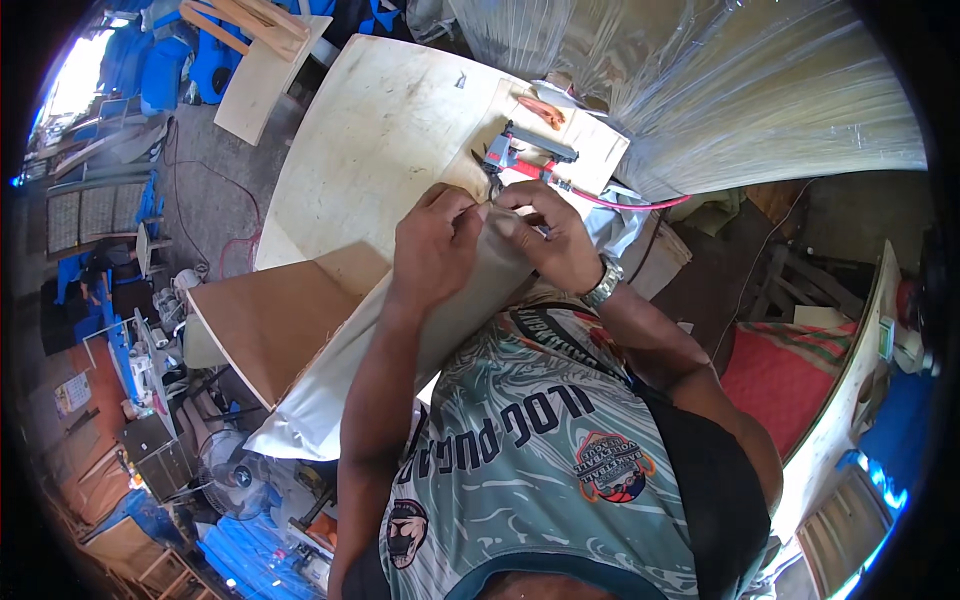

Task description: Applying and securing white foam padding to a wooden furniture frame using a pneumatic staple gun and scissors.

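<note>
My left hand (438,235) is closed, with thumb and fingers pinching the upper edge of a grey-beige sheet of covering material (470,285). Right beside it, my right hand (550,240), with a metal watch at the wrist, grips the same edge between thumb and fingers. The sheet drapes toward my body, over or along a brown panel (280,320); its pale flap (305,420) hangs at the lower left. Just beyond my fingertips a pneumatic staple gun (525,150) lies on the pale wooden work table (370,130). Exactly what is pinched between the fingertips is partly hidden.
A red air hose (640,204) runs right from the staple gun. An orange-brown object (541,111) lies beyond it. Large plastic-wrapped goods (760,90) stand at the far right. A standing fan (235,475) is at the lower left, and a red cloth (780,380) lies at the right.
</note>
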Demonstrator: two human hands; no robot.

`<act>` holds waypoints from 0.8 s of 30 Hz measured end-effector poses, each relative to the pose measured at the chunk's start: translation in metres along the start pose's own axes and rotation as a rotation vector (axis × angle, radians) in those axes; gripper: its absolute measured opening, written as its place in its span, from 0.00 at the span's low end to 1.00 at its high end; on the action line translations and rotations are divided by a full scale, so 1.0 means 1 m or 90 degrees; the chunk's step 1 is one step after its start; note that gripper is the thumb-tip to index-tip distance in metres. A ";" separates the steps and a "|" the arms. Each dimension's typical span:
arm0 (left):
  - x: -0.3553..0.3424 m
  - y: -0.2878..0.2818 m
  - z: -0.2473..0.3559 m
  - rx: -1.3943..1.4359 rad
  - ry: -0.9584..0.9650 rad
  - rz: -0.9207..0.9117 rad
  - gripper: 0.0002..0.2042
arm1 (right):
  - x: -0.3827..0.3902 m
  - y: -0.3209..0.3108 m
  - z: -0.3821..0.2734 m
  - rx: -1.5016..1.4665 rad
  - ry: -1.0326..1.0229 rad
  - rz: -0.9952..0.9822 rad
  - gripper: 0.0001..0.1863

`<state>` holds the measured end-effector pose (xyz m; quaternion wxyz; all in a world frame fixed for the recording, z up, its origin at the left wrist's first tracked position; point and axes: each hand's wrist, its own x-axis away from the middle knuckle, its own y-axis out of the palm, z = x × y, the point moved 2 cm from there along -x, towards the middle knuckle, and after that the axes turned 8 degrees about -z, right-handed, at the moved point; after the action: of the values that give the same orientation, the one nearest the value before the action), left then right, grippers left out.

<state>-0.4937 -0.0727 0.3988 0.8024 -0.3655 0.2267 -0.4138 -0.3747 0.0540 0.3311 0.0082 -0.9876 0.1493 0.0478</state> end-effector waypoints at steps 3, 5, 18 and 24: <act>-0.004 -0.008 -0.012 0.163 -0.010 -0.145 0.06 | -0.006 0.005 -0.010 0.124 -0.090 0.004 0.16; -0.006 -0.010 -0.017 0.259 0.008 -0.179 0.08 | -0.015 0.010 -0.014 0.149 -0.147 0.046 0.13; 0.039 -0.031 0.015 -0.168 0.082 0.147 0.14 | -0.035 0.005 -0.009 0.007 0.032 -0.095 0.09; 0.038 -0.002 0.010 -0.139 0.034 0.079 0.11 | -0.035 0.005 -0.002 -0.046 0.017 -0.079 0.07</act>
<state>-0.4674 -0.1013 0.4045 0.7756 -0.4251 0.3139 -0.3453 -0.4096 0.0592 0.3365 -0.0266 -0.9951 0.0861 0.0397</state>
